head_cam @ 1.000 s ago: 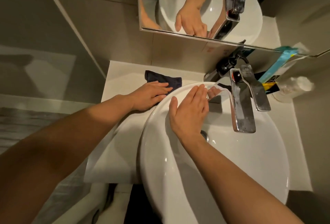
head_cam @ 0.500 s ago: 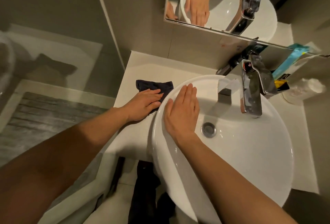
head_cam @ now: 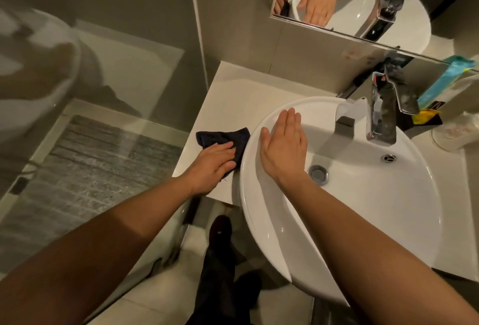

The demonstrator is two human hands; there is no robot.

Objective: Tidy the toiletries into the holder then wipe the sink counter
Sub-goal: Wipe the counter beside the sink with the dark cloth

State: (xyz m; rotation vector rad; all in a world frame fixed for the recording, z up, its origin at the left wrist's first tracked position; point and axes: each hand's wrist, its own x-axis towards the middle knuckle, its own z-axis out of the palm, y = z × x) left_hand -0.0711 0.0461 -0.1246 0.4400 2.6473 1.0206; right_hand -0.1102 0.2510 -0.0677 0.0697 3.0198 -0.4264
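The basin (head_cam: pixel 350 221) sits on the bench (head_cam: pixel 233 96) at centre right of the frame, with the faucet (head_cam: pixel 383 117) at its upper right rim and the drain (head_cam: pixel 318 173) inside it. Left of the basin, the cloth (head_cam: pixel 223 137) lies on the bench under the left hand (head_cam: pixel 212 166). The right hand (head_cam: pixel 283 148) rests flat on the basin's left rim. Toiletries (head_cam: pixel 440 89) stand at the far right, the mirror (head_cam: pixel 350 1) above.

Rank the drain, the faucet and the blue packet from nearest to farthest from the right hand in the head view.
From the right hand, resting flat on the basin's left rim:
1. Drain, in the bowl just right of the wrist.
2. Faucet, at the basin's back.
3. Blue packet, far right by the wall.
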